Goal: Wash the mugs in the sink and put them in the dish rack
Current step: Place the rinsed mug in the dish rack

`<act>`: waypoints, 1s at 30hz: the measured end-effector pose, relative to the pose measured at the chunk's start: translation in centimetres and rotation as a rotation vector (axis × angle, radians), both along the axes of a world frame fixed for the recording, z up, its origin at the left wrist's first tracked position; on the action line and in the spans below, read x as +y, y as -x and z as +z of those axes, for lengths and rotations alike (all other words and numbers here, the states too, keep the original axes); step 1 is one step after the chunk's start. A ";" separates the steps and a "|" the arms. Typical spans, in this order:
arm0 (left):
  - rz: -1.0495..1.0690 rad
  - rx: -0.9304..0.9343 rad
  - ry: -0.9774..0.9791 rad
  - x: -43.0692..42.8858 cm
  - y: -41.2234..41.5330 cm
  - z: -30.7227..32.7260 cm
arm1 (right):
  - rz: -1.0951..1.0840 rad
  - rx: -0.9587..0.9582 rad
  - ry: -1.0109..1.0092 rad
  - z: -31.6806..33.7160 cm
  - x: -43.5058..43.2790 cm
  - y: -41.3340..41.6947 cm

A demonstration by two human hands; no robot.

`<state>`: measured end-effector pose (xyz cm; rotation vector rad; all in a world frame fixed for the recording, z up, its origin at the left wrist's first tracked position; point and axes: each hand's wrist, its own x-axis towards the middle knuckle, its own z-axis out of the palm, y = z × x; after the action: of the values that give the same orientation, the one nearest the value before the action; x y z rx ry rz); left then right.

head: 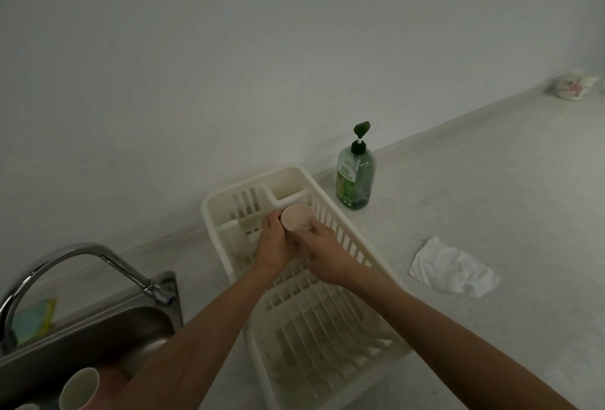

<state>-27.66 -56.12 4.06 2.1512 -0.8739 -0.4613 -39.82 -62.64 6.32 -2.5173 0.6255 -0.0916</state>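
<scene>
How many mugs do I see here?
2: a pale mug held by the left hand and right hand over the dish rack; a white mug in the sink, bottom left. Others may hide under the arm.

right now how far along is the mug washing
Early. Done: nothing racked yet; the dish rack shows no mug standing in it. In hand: the left hand and right hand hold a pink mug over its far end. Left: at least one pale mug waits in the sink.
</scene>
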 end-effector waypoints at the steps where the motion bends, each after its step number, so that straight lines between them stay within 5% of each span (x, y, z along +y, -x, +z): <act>1: 0.005 -0.023 -0.006 0.1 0.0 0.1 | -0.013 -0.015 0.001 0.4 0.1 -0.2; 5: -0.091 -0.081 -0.125 3.1 -1.2 2.0 | -0.099 -0.189 0.046 2.3 1.7 -1.4; 10: -0.078 -0.130 0.012 10.8 -2.6 4.1 | -0.040 -0.294 0.060 4.2 6.5 -4.4; 15: 0.126 -0.080 0.103 21.7 -3.4 3.5 | 0.179 -0.276 0.052 3.2 14.4 -8.2; 21: 0.421 0.082 -0.013 35.2 -6.8 -0.9 | 0.275 -0.191 0.005 0.4 22.9 -12.1; 30: 0.440 0.208 0.014 46.7 -17.3 -4.3 | 0.171 0.015 -0.087 -4.9 34.6 -20.9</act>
<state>-10.39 -9.42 -0.26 2.1535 -0.2747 -0.4390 -18.91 -28.08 1.39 -2.4776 0.4082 0.0168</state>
